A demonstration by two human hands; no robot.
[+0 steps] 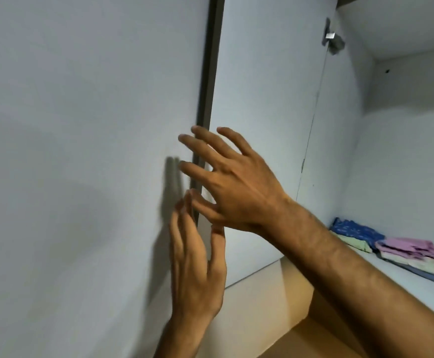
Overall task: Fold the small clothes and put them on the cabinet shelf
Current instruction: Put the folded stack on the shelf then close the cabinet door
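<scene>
At the dark edge (pixel 208 99) between two white doors, both hands are raised with nothing held. The right hand (pixel 239 187) is spread wide, its fingers (pixel 200 148) straight and fanned across the edge of the right door (pixel 267 125). The left hand (pixel 197 264) is held below it, fingers long and close together, tips by the left door (pixel 81 151); contact cannot be made out. Well to the right, the folded clothes (pixel 396 246) are stacked on the white shelf (pixel 417 288) inside the cabinet, blue and green behind, pink in front. A hinge (pixel 332 37) is seen above.
</scene>
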